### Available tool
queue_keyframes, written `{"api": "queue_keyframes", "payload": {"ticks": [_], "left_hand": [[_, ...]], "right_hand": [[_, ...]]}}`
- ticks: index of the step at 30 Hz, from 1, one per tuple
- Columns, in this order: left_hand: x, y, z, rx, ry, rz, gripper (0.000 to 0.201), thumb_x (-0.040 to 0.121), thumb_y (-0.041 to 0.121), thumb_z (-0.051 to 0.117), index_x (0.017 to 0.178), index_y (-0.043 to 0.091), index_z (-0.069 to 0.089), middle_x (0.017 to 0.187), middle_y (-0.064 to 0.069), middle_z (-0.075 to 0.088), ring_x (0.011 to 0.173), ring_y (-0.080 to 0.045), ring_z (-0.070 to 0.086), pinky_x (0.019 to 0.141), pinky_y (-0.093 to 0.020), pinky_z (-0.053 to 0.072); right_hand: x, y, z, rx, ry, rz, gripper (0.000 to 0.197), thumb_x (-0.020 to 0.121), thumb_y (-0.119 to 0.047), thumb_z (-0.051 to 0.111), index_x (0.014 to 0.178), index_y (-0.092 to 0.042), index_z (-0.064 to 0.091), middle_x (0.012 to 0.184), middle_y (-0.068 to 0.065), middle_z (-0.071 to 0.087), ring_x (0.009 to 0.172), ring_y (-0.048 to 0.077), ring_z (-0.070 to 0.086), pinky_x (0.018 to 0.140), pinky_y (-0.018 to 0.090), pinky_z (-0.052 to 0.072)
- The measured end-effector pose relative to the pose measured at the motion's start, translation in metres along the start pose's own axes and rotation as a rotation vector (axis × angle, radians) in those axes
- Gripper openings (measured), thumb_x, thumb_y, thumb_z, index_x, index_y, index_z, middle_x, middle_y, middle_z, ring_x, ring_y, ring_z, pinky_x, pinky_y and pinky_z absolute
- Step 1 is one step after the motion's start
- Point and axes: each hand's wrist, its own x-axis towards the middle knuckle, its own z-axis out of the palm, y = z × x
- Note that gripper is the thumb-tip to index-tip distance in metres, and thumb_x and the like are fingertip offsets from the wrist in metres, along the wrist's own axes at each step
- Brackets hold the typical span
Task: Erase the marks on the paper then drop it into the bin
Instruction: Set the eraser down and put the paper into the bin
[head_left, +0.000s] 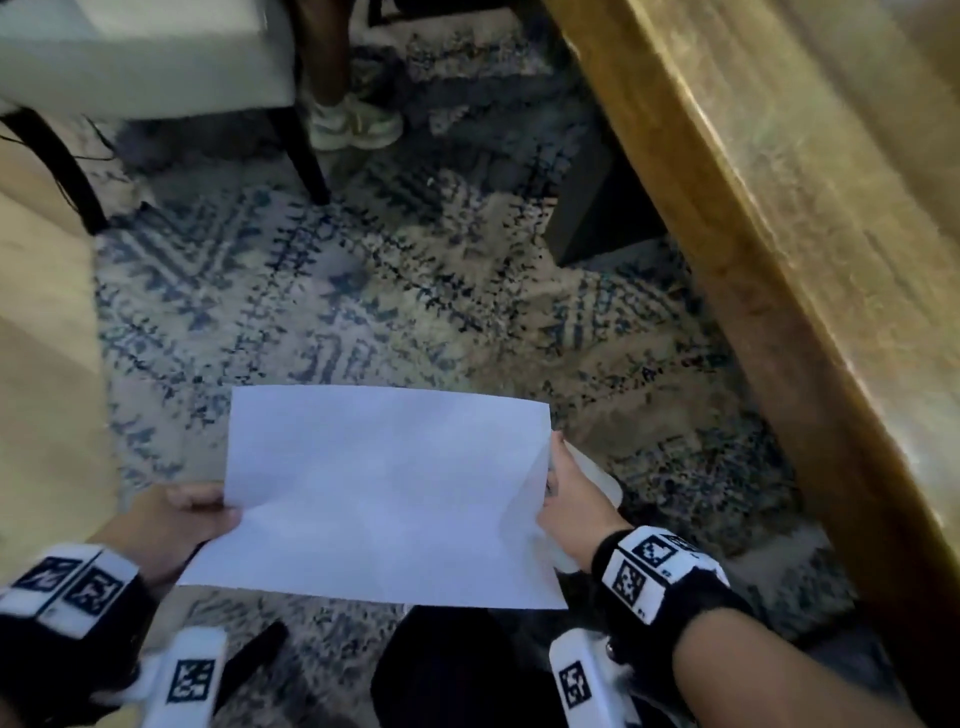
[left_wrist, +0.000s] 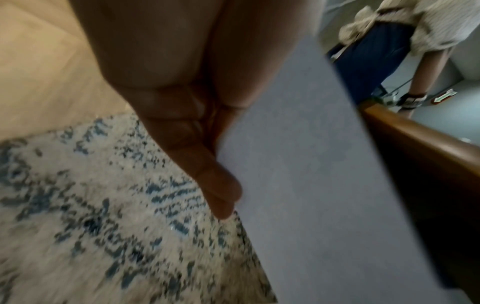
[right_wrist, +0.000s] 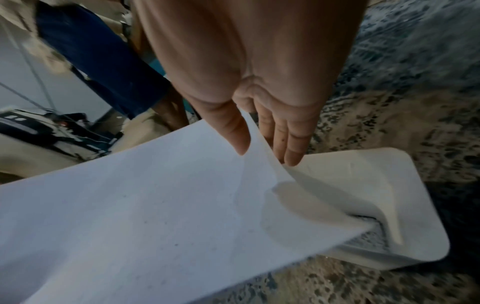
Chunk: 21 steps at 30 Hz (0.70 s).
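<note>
A blank white sheet of paper hangs level above the rug, held by both hands. My left hand pinches its left edge; in the left wrist view the fingers lie against the paper. My right hand pinches the right edge, which curls up between thumb and fingers. A few faint specks show on the paper. The white bin stands on the rug under the sheet's right edge, mostly hidden; its open rim shows in the right wrist view.
A wooden table runs along the right, with a dark leg beneath it. A pale chair on dark legs stands at the far left. Another person's shoe is beside it. Blue patterned rug covers the floor.
</note>
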Motion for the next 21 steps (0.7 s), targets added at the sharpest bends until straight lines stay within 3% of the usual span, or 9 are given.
{"api": "queue_keyframes", "payload": {"ticks": [4, 6, 8, 10, 12, 14, 17, 19, 21], "left_hand": [[0.018, 0.005, 0.036, -0.106, 0.014, -0.083, 0.007, 0.081, 0.003, 0.061, 0.082, -0.001, 0.067, 0.086, -0.018, 0.071, 0.075, -0.032, 0.059, 0.071, -0.038, 0.051], [0.021, 0.005, 0.054, -0.184, -0.023, -0.122, 0.01, 0.081, -0.007, 0.057, 0.083, -0.002, 0.065, 0.066, -0.007, 0.071, 0.068, -0.029, 0.057, 0.059, -0.024, 0.056], [0.029, 0.004, 0.07, -0.274, -0.07, -0.163, 0.018, 0.08, -0.011, 0.056, 0.094, -0.008, 0.065, 0.059, -0.002, 0.069, 0.072, -0.031, 0.06, 0.061, -0.031, 0.058], [0.035, 0.002, 0.087, -0.306, -0.073, -0.145, 0.017, 0.077, -0.014, 0.057, 0.085, -0.004, 0.069, 0.051, -0.004, 0.069, 0.072, -0.034, 0.064, 0.063, -0.04, 0.059], [0.039, 0.001, 0.105, -0.242, -0.072, -0.048, 0.023, 0.076, -0.012, 0.058, 0.076, 0.007, 0.07, 0.041, 0.008, 0.066, 0.063, -0.021, 0.07, 0.062, -0.033, 0.061], [0.035, 0.006, 0.12, -0.224, -0.085, 0.032, 0.03, 0.076, -0.012, 0.057, 0.07, 0.017, 0.062, 0.038, 0.016, 0.062, 0.042, -0.001, 0.061, 0.048, -0.02, 0.056], [0.029, 0.013, 0.133, -0.161, -0.11, 0.084, 0.033, 0.068, -0.011, 0.056, 0.062, 0.019, 0.069, 0.054, 0.001, 0.071, 0.054, -0.023, 0.063, 0.06, -0.037, 0.057], [0.022, 0.017, 0.138, -0.136, -0.117, 0.106, 0.041, 0.067, -0.008, 0.052, 0.081, 0.026, 0.071, 0.061, -0.01, 0.072, 0.054, -0.03, 0.062, 0.061, -0.042, 0.055], [0.016, 0.023, 0.145, -0.134, -0.124, 0.119, 0.046, 0.062, 0.0, 0.051, 0.087, 0.035, 0.068, 0.068, -0.019, 0.072, 0.056, -0.035, 0.061, 0.061, -0.05, 0.055]], "right_hand": [[0.044, 0.008, -0.001, -0.065, 0.032, 0.048, 0.093, 0.083, 0.007, 0.042, 0.14, -0.053, 0.0, 0.142, -0.007, 0.043, 0.123, 0.023, 0.049, 0.096, 0.043, 0.048], [0.057, 0.008, -0.002, -0.093, 0.036, 0.061, 0.088, 0.085, 0.009, 0.041, 0.144, -0.046, 0.005, 0.143, -0.004, 0.042, 0.124, 0.024, 0.047, 0.094, 0.038, 0.047], [0.074, 0.014, -0.005, -0.105, 0.043, 0.09, 0.083, 0.088, 0.008, 0.04, 0.147, -0.036, 0.003, 0.148, -0.001, 0.036, 0.128, 0.026, 0.043, 0.09, 0.034, 0.045], [0.094, 0.023, -0.009, -0.094, 0.061, 0.112, 0.081, 0.089, 0.008, 0.04, 0.148, -0.032, 0.001, 0.148, 0.001, 0.035, 0.128, 0.027, 0.044, 0.085, 0.031, 0.044], [0.112, 0.035, -0.009, -0.088, 0.072, 0.129, 0.082, 0.089, 0.007, 0.04, 0.148, -0.031, -0.002, 0.15, 0.005, 0.035, 0.127, 0.029, 0.046, 0.086, 0.033, 0.045], [0.122, 0.043, -0.009, -0.097, 0.084, 0.133, 0.081, 0.091, 0.006, 0.041, 0.148, -0.027, -0.006, 0.152, 0.006, 0.03, 0.131, 0.031, 0.042, 0.091, 0.034, 0.044], [0.133, 0.057, -0.012, -0.09, 0.134, 0.127, 0.075, 0.092, 0.002, 0.043, 0.149, -0.023, 0.001, 0.15, 0.013, 0.03, 0.13, 0.035, 0.04, 0.1, 0.041, 0.039], [0.133, 0.065, -0.016, -0.082, 0.13, 0.122, 0.071, 0.093, 0.001, 0.042, 0.149, -0.021, 0.005, 0.153, 0.011, 0.024, 0.133, 0.033, 0.036, 0.103, 0.04, 0.036], [0.125, 0.069, -0.019, -0.095, 0.128, 0.108, 0.065, 0.094, 0.0, 0.041, 0.149, -0.017, 0.01, 0.155, 0.008, 0.02, 0.137, 0.029, 0.031, 0.105, 0.036, 0.033]]}}
